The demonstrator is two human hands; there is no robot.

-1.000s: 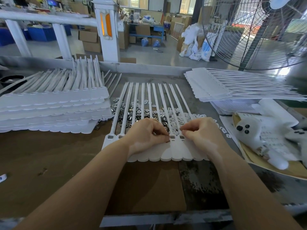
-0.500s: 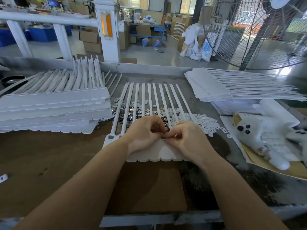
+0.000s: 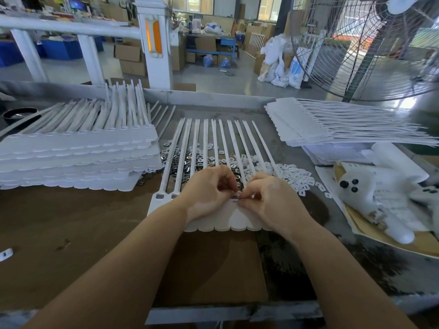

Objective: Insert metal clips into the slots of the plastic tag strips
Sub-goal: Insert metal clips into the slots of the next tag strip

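My left hand [image 3: 209, 193] and right hand [image 3: 268, 200] both pinch a clip [image 3: 235, 199] at a slot of the strip [image 3: 213, 162], flat on the desk [image 3: 71, 233] between two stacks, over loose clips [image 3: 187, 162].

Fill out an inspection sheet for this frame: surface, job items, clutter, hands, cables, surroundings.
Surface: worn brown bench, stained.
Job's things: tag strip sheet under both hands; metal clips and white clips heaped behind it; tag stacks at left and right.
Clutter: white plush toy on papers.
Hands: left hand and right hand pinch a clip at a slot.
Cables: nothing seen.
Surroundings: fan, white post, boxes.
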